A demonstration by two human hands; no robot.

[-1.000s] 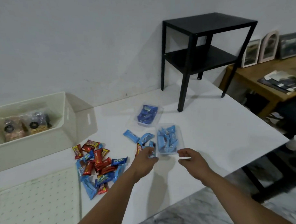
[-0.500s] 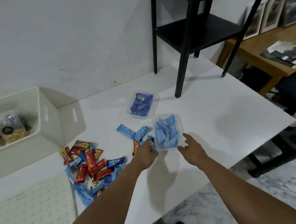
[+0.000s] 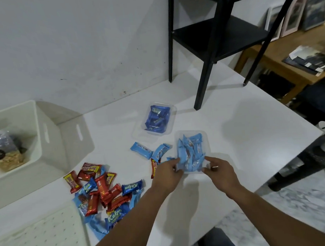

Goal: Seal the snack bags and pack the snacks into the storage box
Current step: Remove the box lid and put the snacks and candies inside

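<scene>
A clear bag of light-blue snacks [image 3: 191, 151] lies on the white table [image 3: 250, 130]. My left hand [image 3: 166, 175] pinches its near left corner and my right hand [image 3: 217, 171] pinches its near right corner. A second clear bag of dark-blue snacks [image 3: 156, 119] lies just behind it. The white storage box [image 3: 46, 138] stands at the left and holds a bagged snack [image 3: 6, 152]. Two loose light-blue bars [image 3: 149, 151] lie left of the held bag, beside a pile of red and blue bars [image 3: 103, 193].
A black two-shelf stand [image 3: 215, 34] has its legs on the table's far side. A white perforated board [image 3: 40, 235] lies at the near left. A wooden side table [image 3: 284, 59] with frames and papers is off to the right, past the table's edge.
Both hands moved forward onto the near end of the light-blue bag and now pinch its corners. The camera has tilted down and moved closer.
</scene>
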